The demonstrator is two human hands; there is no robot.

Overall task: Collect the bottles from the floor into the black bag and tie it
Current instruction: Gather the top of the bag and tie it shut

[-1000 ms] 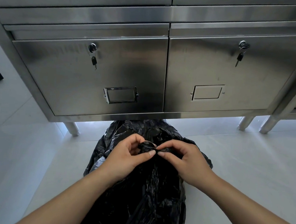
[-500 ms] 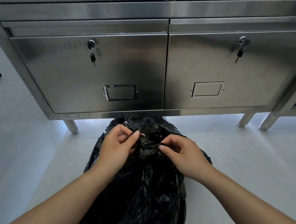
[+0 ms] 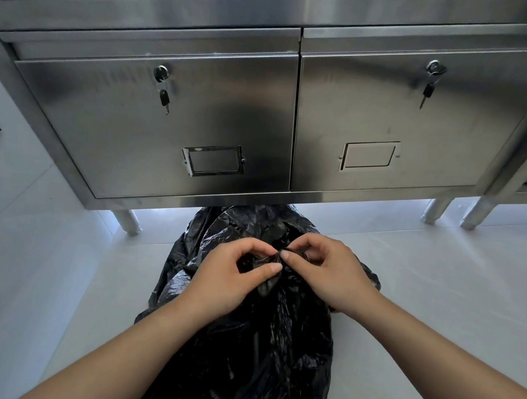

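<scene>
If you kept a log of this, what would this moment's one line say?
step: tying | left hand: pinching black bag neck | right hand: pinching same twist | bottles: none visible on floor

One head-worn wide-angle view only, and it looked forward and steeply down from close above the black bag (image 3: 242, 342) on the pale floor (image 3: 39, 274), facing the steel cabinet (image 3: 199, 112) just beyond; forearms came in from the bottom edge
</scene>
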